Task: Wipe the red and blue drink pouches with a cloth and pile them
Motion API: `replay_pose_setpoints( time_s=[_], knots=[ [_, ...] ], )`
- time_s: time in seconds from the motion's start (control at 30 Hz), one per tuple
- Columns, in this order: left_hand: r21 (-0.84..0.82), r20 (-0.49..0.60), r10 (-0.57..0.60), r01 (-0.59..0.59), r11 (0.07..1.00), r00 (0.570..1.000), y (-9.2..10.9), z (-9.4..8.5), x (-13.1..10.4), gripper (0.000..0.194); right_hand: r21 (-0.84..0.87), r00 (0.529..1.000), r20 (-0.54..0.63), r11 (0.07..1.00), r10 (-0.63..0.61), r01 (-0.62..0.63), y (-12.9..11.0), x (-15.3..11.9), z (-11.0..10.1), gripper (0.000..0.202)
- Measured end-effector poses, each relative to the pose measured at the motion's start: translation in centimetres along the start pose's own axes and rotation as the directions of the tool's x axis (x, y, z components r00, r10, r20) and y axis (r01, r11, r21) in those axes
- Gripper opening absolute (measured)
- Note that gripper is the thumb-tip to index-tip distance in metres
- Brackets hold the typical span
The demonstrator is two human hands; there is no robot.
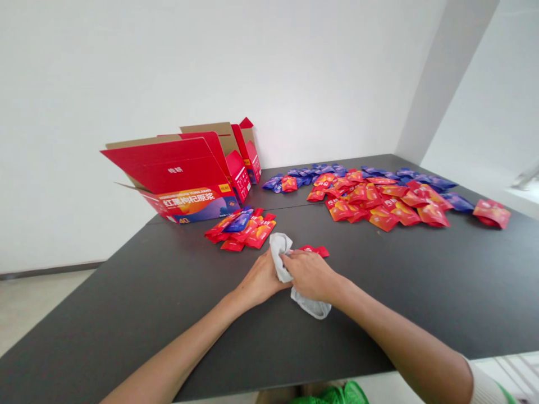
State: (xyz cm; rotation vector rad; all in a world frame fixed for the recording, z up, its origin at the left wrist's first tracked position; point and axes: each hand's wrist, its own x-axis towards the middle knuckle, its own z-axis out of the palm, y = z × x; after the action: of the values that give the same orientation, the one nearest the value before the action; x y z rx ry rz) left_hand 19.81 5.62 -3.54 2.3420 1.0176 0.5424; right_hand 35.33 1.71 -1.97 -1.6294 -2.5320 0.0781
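Note:
A whitish-grey cloth (311, 306) is bunched between my two hands above the near middle of the table. My left hand (261, 278) is closed around its upper part, fingers mostly hidden behind the folds. From the other side my right hand (312, 275) pinches the same cloth, its lower end hanging out beneath the palm. Just beyond my right knuckles a red pouch (322, 251) peeks out; whether a hand touches it I cannot tell. Left of it lies a small pile of red pouches (261, 233), with a blue pouch (239, 222) on top.
Open red cartons (197, 205) with raised flaps stand in a row at the back left. Many red pouches (383, 202) spread across the right, with blue pouches (324, 170) behind them. One red pouch (492, 214) lies apart near the right edge of the dark table (126, 314).

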Motion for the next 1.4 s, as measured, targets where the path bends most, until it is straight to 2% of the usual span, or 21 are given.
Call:
replay_pose_setpoints(
  time_s=[0.03,0.07,0.13,0.23,0.37,0.47,0.57,0.63,0.67,0.7,0.77,0.83,0.87,0.9,0.97,1.03,1.1,1.2,1.23,1.27,1.4],
  knots=[
    [0.001,0.014,0.012,-0.012,1.000,1.000,0.0,0.0,0.0,0.050,0.003,0.999,0.005,0.999,-0.039,0.039,-0.2,0.0,-0.1,0.031],
    [-0.003,0.019,0.018,-0.018,1.000,1.000,0.1,-0.1,0.0,0.050,0.000,1.000,0.010,1.000,-0.028,0.028,-0.3,0.1,-0.2,0.030],
    [-0.017,-0.005,0.002,-0.002,1.000,1.000,0.2,-0.1,-0.1,0.063,-0.021,0.993,0.034,0.993,0.115,-0.114,0.0,0.1,-0.5,0.026],
    [-0.018,-0.039,-0.003,0.002,1.000,0.999,0.1,0.0,-0.2,0.082,-0.042,0.939,0.061,0.941,0.338,-0.336,1.2,0.1,-0.7,0.021],
    [0.131,-0.074,-0.037,0.046,0.990,0.997,-0.7,-0.2,-0.5,0.064,0.006,0.916,-0.085,0.919,0.393,-0.394,2.0,-0.3,0.0,0.024],
    [0.186,-0.088,-0.063,0.078,0.979,0.994,-1.1,-0.7,-0.7,0.058,0.057,0.933,-0.165,0.947,0.320,-0.315,1.4,-0.3,0.7,0.028],
    [0.124,-0.069,0.008,0.001,0.992,0.998,-1.0,-1.1,-0.8,0.056,0.120,0.991,-0.121,0.992,0.053,-0.039,0.2,0.1,0.8,0.026],
    [0.089,-0.041,0.043,-0.039,0.995,0.998,-0.9,-1.2,-0.8,0.048,0.137,0.991,-0.087,0.984,-0.104,0.116,-0.4,0.3,0.7,0.024],
    [0.085,-0.040,0.050,-0.047,0.995,0.998,-0.8,-1.2,-0.8,0.046,0.127,0.988,-0.078,0.982,-0.133,0.142,-0.4,0.4,0.6,0.023],
    [0.091,-0.047,0.054,-0.049,0.995,0.997,-0.8,-1.2,-0.8,0.046,0.105,0.991,-0.073,0.987,-0.114,0.121,-0.3,0.5,0.6,0.022],
    [0.125,-0.073,0.046,-0.037,0.992,0.996,-0.9,-1.1,-0.7,0.052,0.045,0.997,-0.065,0.998,0.045,-0.042,0.4,0.5,0.5,0.020],
    [0.163,-0.074,0.027,-0.015,0.987,0.997,-1.0,-0.9,-0.7,0.051,0.001,0.974,-0.065,0.976,0.218,-0.218,1.0,0.4,0.5,0.019],
    [0.176,-0.066,0.019,-0.007,0.984,0.998,-1.1,-0.9,-0.6,0.049,-0.007,0.966,-0.064,0.968,0.251,-0.252,1.2,0.4,0.5,0.019],
    [0.179,-0.064,0.019,-0.007,0.984,0.998,-1.1,-0.9,-0.6,0.049,-0.005,0.971,-0.056,0.973,0.232,-0.233,1.1,0.3,0.6,0.020],
    [0.155,-0.069,0.052,-0.041,0.987,0.996,-1.1,-0.8,-0.6,0.050,0.028,0.997,-0.033,0.997,0.075,-0.074,0.8,0.3,0.6,0.022],
    [0.123,-0.081,0.094,-0.084,0.989,0.992,-1.1,-0.8,-0.6,0.052,0.057,0.998,-0.015,0.996,-0.061,0.062,0.4,0.2,0.5,0.027],
    [0.123,-0.081,0.104,-0.094,0.988,0.991,-1.2,-0.8,-0.6,0.053,0.028,1.000,-0.020,0.999,-0.022,0.022,0.5,0.1,0.2,0.027],
    [0.169,-0.068,0.048,-0.036,0.985,0.997,-1.2,-0.7,-0.6,0.050,-0.069,0.979,-0.045,0.977,0.198,-0.201,1.1,0.0,-0.2,0.025],
    [0.177,-0.068,0.034,-0.022,0.984,0.997,-1.2,-0.7,-0.6,0.050,-0.082,0.974,-0.041,0.970,0.224,-0.227,1.2,0.0,-0.3,0.025],
    [0.173,-0.074,0.034,-0.021,0.985,0.997,-1.2,-0.7,-0.5,0.050,-0.076,0.979,-0.027,0.976,0.203,-0.204,1.1,0.0,-0.3,0.025],
    [0.095,-0.062,0.107,-0.101,0.990,0.992,-1.0,-0.6,-0.3,0.047,0.025,0.999,-0.001,0.999,-0.039,0.039,0.4,0.1,0.1,0.025]
  ],
)
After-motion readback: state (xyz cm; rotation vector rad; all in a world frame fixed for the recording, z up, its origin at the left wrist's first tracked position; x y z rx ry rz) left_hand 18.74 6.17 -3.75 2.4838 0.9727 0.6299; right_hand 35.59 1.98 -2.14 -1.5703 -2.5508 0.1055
